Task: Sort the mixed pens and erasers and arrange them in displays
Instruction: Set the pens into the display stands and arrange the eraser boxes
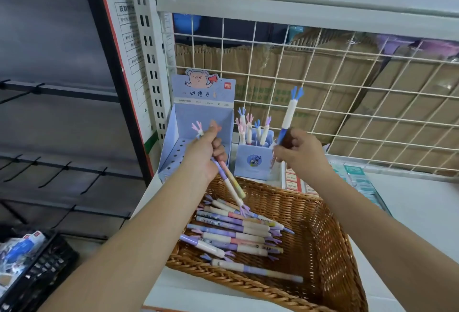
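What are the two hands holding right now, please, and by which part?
The left hand grips a small bundle of pens across their barrels. The right hand holds one blue-topped pen upright by its lower barrel.

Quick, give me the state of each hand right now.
Left hand: closed around a few pens.
Right hand: closed around one blue-topped pen, top end up.

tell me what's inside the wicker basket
A pile of pastel pens with hand-shaped tops lies in the wicker basket, toward its left; the right shows bare weave. Whatever lies under the pile is covered.
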